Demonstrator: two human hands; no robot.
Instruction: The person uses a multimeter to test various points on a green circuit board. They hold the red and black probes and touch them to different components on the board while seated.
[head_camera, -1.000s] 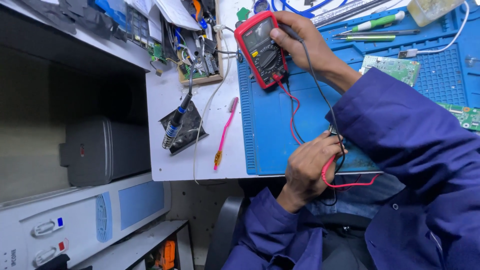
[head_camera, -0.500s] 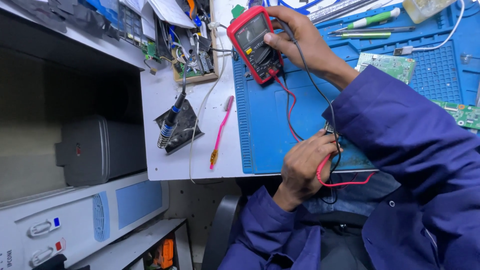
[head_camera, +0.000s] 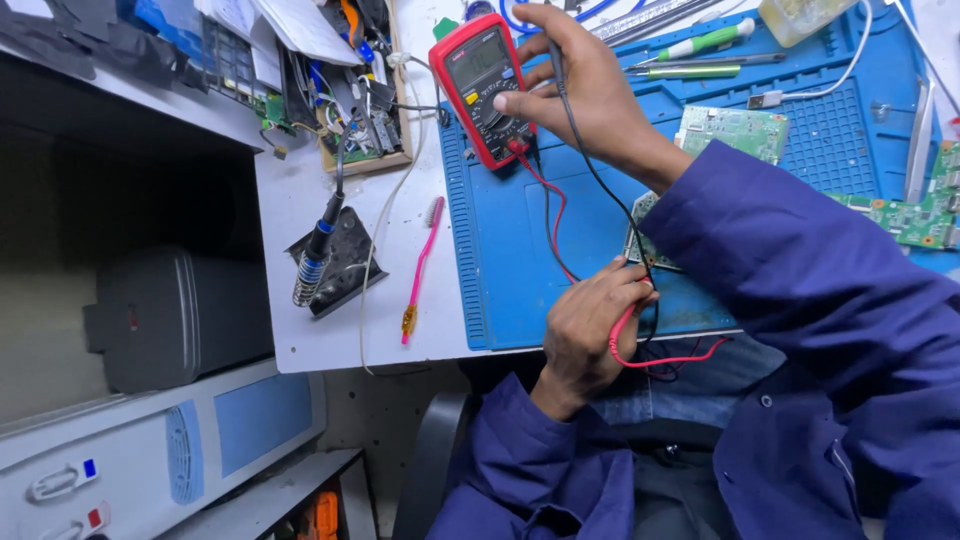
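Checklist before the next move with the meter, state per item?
1. Multimeter lying on the blue mat: ok.
2. Right hand grips the multimeter, thumb at the dial: ok.
3. Left hand closed on the leads: ok.
4. Leads plugged in at the multimeter's lower end: ok, as far as it shows.
5. Probe tips on the circuit board: cannot tell, hidden by the left hand.
6. Display legible: cannot tell, too small.
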